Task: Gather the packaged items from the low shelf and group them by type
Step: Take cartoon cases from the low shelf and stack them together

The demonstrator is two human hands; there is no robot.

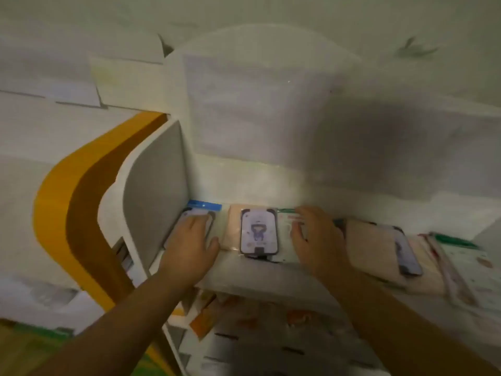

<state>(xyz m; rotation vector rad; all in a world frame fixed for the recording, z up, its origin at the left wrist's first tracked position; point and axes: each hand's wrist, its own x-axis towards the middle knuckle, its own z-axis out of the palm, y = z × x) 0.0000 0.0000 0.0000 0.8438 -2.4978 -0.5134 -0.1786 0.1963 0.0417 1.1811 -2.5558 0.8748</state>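
Several flat packaged items lie in a row on a white shelf (260,278). My left hand (189,248) rests flat on the leftmost packet with a blue header (204,207), fingers spread over it. A pink packet with a dark-framed card (259,232) lies in the middle, between my hands. My right hand (317,237) lies on a white packet with a green top (287,229), fingers bent over its left part. Further right sit another pink packet with a dark card (379,248) and a white green-topped packet (471,264).
A white curved side panel (154,180) closes the shelf's left end, with an orange curved band (70,202) beyond it. More printed packets (260,329) lie on the lower shelf. A white back wall (271,118) stands behind the row.
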